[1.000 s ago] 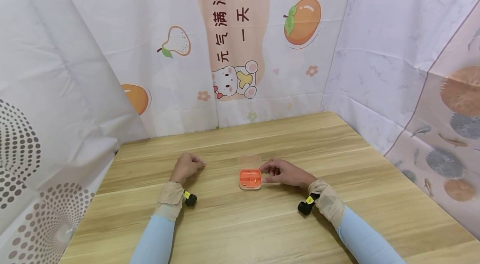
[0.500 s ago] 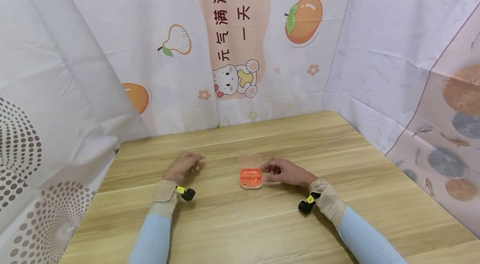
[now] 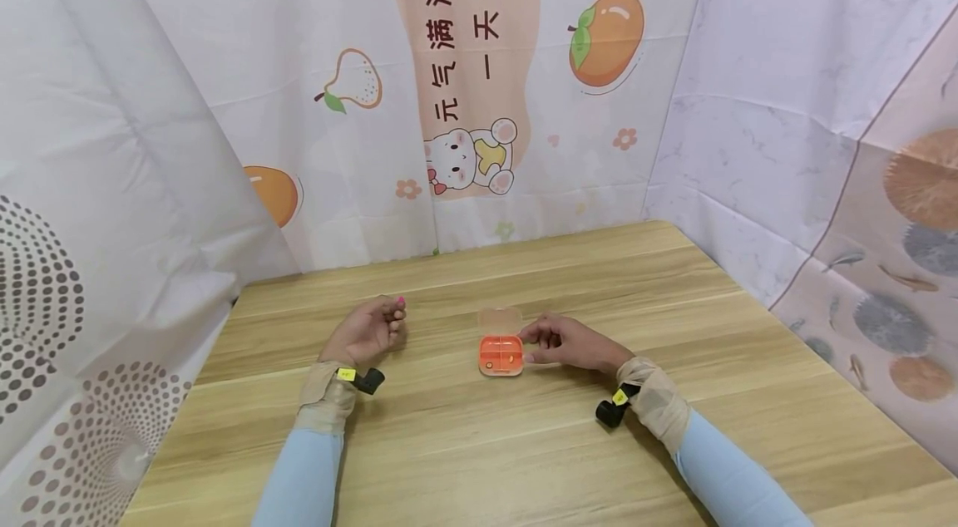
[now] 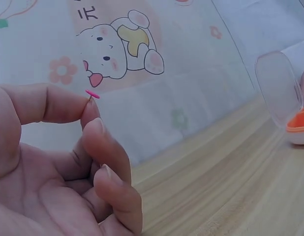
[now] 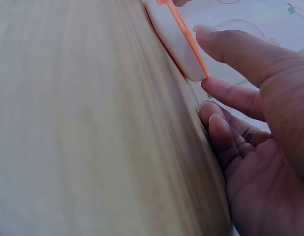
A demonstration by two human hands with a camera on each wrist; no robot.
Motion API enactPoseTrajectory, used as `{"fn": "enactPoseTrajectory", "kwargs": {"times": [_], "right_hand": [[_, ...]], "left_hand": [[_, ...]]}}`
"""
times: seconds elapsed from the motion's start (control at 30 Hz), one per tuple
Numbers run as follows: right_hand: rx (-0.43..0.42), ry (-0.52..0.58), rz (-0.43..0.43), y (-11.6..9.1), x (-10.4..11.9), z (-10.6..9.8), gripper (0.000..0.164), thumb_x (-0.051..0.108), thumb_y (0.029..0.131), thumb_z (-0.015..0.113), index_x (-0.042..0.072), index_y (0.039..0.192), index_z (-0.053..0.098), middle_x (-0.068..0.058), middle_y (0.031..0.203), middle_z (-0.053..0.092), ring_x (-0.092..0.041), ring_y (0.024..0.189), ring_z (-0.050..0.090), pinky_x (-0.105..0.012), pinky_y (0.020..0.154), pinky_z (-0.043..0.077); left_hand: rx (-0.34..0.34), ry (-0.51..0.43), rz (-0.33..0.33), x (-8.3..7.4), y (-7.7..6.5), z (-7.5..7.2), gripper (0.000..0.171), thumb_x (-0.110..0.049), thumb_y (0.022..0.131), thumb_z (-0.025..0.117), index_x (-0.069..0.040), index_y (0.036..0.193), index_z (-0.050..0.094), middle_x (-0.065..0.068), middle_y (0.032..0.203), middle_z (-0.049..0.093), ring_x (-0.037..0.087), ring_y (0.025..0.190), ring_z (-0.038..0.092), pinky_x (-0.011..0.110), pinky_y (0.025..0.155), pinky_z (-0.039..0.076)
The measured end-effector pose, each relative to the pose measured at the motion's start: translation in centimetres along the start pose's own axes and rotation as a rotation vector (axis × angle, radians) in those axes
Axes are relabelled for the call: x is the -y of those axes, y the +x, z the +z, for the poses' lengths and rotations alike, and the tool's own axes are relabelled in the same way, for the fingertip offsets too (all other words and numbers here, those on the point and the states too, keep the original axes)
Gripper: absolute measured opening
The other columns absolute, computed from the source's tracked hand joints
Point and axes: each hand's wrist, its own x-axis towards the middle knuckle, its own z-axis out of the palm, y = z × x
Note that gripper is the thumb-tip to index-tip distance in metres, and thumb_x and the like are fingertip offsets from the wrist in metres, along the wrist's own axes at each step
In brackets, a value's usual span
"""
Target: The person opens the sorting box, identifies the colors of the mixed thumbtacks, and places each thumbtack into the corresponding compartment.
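My left hand (image 3: pixel 367 331) is raised over the left part of the table, palm turned up. Its thumb and index fingertip pinch a thumbtack (image 4: pixel 92 94) with a flat pink head and thin metal shaft. The other fingers curl loosely. An orange pill box (image 3: pixel 501 370) with several compartments lies on the table, its clear lid (image 3: pixel 499 320) standing open at the back. Small items sit in its two front compartments. My right hand (image 3: pixel 572 343) rests at the box's right side. In the right wrist view, the index fingertip (image 5: pixel 209 84) touches its end and the thumb lies close beside the rim.
The wooden table (image 3: pixel 479 444) reaches back to a printed curtain (image 3: pixel 359 203). A marbled curtain (image 3: pixel 756 95) hangs along the right side, and a pale one (image 3: pixel 112 136) along the left. Each wrist carries a small black camera (image 3: pixel 609 413).
My left hand has lifted from the tabletop and rolled palm up, bringing the pink thumbtack into sight. The right hand and the pill box have stayed in place.
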Motion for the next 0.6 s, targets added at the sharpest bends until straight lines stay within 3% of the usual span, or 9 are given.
{"fn": "enactPoseTrajectory", "kwargs": {"times": [0.1,0.2,0.4,0.6], "right_hand": [[-0.002,0.001,0.000,0.0,0.0,0.0,0.036,0.021,0.090,0.071,0.005,0.121,0.065,-0.015,0.108,0.055,-0.028,0.092,0.050,-0.034,0.076,0.044],[-0.002,-0.008,-0.010,0.0,0.1,0.0,0.035,0.021,0.090,0.071,0.005,0.121,0.065,-0.015,0.107,0.055,-0.027,0.091,0.050,-0.033,0.075,0.044],[0.000,-0.011,-0.014,0.0,0.0,0.0,0.036,0.022,0.090,0.072,0.005,0.121,0.065,-0.015,0.107,0.056,-0.027,0.091,0.051,-0.034,0.075,0.044],[-0.007,0.001,-0.007,0.0,-0.2,0.1,0.037,0.023,0.089,0.072,0.006,0.121,0.065,-0.013,0.106,0.055,-0.027,0.091,0.050,-0.034,0.075,0.044]], "left_hand": [[0.021,0.004,0.001,0.0,0.1,-0.2,0.025,-0.017,0.106,0.041,-0.010,0.095,0.062,-0.001,0.087,0.053,0.009,0.075,0.047,0.021,0.066,0.040],[0.008,0.085,0.010,0.1,0.2,-0.1,0.026,-0.017,0.106,0.042,-0.010,0.093,0.064,-0.001,0.085,0.055,0.009,0.071,0.048,0.021,0.063,0.040],[-0.157,0.318,0.019,0.4,0.4,0.7,0.015,-0.017,0.098,0.058,-0.008,0.101,0.070,0.001,0.085,0.058,0.006,0.064,0.051,0.022,0.059,0.042],[-0.253,0.440,0.014,0.8,1.0,1.2,0.043,-0.018,0.091,0.068,0.012,0.121,0.058,0.003,0.082,0.057,0.008,0.063,0.049,0.023,0.059,0.043]]}}
